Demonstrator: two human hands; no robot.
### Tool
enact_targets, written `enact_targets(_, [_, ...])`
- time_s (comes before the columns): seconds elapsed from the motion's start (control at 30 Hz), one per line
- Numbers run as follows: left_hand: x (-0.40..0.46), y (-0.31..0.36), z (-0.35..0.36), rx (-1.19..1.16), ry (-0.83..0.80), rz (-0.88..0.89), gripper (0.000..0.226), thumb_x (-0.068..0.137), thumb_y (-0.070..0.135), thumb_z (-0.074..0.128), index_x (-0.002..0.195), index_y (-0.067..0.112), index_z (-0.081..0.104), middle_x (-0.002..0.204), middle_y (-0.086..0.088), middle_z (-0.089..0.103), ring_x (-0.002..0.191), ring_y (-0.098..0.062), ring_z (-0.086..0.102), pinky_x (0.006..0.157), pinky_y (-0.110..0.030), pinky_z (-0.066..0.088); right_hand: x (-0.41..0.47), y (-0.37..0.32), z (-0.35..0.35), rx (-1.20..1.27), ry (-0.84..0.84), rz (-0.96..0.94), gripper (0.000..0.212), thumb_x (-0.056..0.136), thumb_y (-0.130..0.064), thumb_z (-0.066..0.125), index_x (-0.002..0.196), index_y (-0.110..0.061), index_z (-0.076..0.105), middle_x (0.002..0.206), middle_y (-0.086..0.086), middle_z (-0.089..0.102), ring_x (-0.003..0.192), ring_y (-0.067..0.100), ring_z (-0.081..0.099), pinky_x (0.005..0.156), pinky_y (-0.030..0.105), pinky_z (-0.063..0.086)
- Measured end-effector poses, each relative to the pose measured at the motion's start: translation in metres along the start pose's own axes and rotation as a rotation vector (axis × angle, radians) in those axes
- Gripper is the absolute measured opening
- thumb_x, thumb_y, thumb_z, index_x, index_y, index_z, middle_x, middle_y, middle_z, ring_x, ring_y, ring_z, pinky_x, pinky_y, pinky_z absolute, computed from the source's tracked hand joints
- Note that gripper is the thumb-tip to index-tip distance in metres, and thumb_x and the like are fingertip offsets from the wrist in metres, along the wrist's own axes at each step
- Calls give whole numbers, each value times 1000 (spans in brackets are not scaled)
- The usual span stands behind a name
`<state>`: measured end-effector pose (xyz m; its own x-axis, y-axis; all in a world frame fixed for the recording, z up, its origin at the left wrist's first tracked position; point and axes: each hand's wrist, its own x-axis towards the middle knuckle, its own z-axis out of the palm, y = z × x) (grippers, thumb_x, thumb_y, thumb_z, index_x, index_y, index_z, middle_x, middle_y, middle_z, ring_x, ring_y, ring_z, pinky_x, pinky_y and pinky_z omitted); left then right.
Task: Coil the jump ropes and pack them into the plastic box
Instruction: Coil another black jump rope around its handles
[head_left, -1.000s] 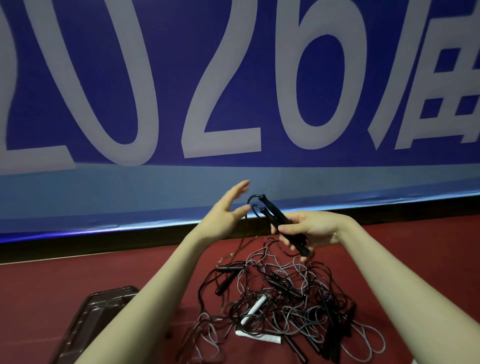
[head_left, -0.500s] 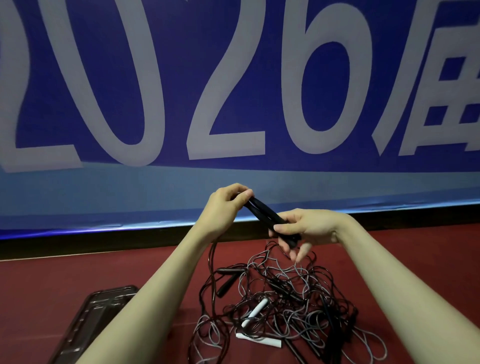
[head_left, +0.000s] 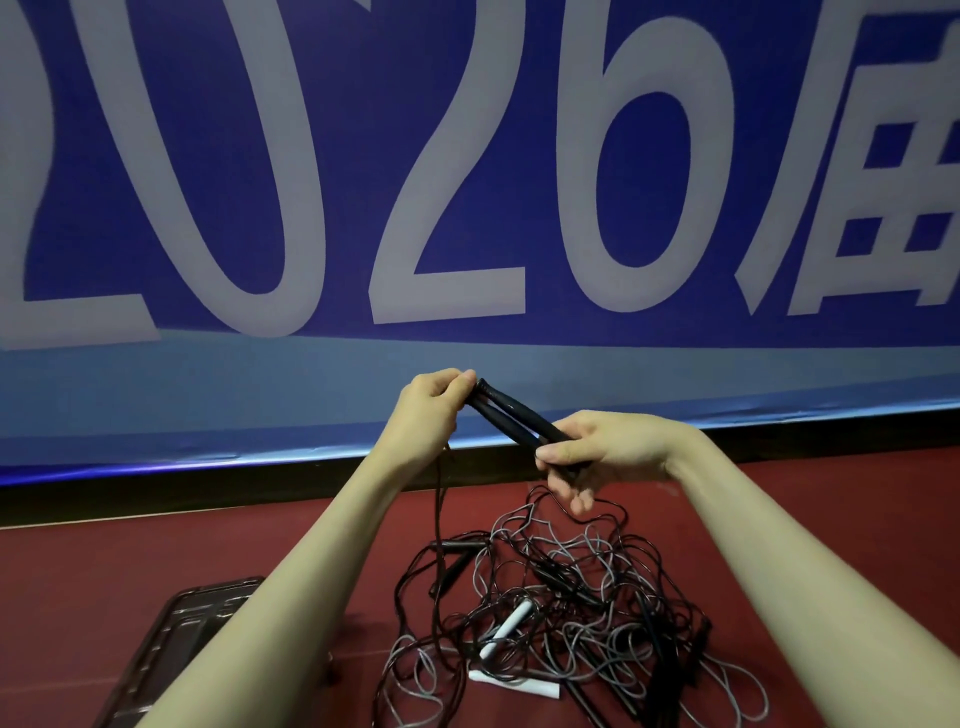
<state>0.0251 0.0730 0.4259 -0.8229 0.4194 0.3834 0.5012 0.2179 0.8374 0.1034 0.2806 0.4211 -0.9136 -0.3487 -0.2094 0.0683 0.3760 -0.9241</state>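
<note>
Black rubbery handles (head_left: 514, 415) — two of them, laid side by side — sit slanted between my hands, high end at the left, low end at the right. My left hand (head_left: 434, 402) has its fingertips and thumb pinched round the upper ends, where the cord leaves them. My right hand (head_left: 597, 452) grips the lower ends, thumb pressed along the top and fingers curled beneath, one finger hanging looser toward the floor. A thin black cord (head_left: 439, 509) drops from under my left hand straight down into the tangle of jump ropes (head_left: 561, 613), which lies on the red floor (head_left: 779, 519) below and between my forearms. That heap is black and grey cords looped over one another, with two white handles (head_left: 506, 631) in its middle and a few dark handles among the loops. The plastic box (head_left: 176, 639) — dark, clear-walled, shallow — sits on the floor near the lower left edge of the view, partly hidden by my left forearm, well apart from the heap. Behind it all hangs a blue banner (head_left: 467, 182) with large pale numerals.
</note>
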Motion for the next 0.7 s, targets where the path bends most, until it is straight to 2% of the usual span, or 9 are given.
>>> enact_targets(0.1, [3, 1, 2, -69, 61, -53, 37, 102, 28, 43, 78, 3, 55, 67, -1, 37, 60, -17, 34, 61, -28, 33, 2, -2, 2, -17, 39, -51, 14, 102, -17, 47, 95, -5, 49, 65, 6, 52, 52, 19, 48, 50, 23, 40])
enact_targets(0.2, [7, 0, 1, -266, 56, -97, 31, 102, 27, 43, 76, 14, 56, 57, 11, 34, 49, -8, 30, 56, -23, 32, 2, -3, 1, 51, 96, -110, 16, 102, -16, 47, 91, -5, 49, 63, 6, 49, 50, 18, 43, 47, 22, 36])
enact_targets(0.33, [6, 2, 2, -334, 30, -98, 29, 104, 25, 39, 90, 13, 61, 56, 7, 31, 48, -8, 28, 52, -20, 31, 5, -2, -3, 171, 173, -177, 19, 101, -18, 47, 84, -8, 50, 63, 6, 47, 49, 16, 41, 48, 22, 33])
enact_targets(0.4, [5, 0, 5, -330, 12, -102, 29, 104, 24, 39, 88, 12, 59, 55, 7, 33, 48, -8, 29, 53, -21, 31, 7, -2, -4, 222, 230, -209, 17, 101, -18, 46, 88, -8, 50, 62, 4, 47, 49, 15, 41, 48, 22, 33])
enact_targets(0.53, [3, -4, 8, -239, -88, -121, 36, 104, 26, 39, 80, 10, 60, 55, 6, 39, 49, -10, 34, 53, -21, 33, 8, -5, -7, 354, 411, -281, 17, 102, -17, 45, 87, -8, 49, 61, 3, 47, 48, 14, 44, 48, 22, 36])
enact_targets(0.6, [2, -6, 9, -189, -178, -156, 37, 104, 28, 40, 80, 9, 61, 54, 5, 41, 49, -11, 38, 51, -21, 35, 9, -8, -9, 498, 531, -329, 19, 102, -16, 45, 85, -9, 49, 63, 5, 47, 48, 14, 46, 48, 22, 40])
enact_targets(0.7, [-2, -5, 12, -381, -311, -284, 36, 103, 30, 40, 79, 9, 58, 54, 4, 37, 48, -11, 36, 48, -21, 37, 13, -14, -10, 728, 722, -378, 20, 102, -16, 46, 84, -9, 49, 62, 5, 49, 49, 15, 51, 50, 23, 46])
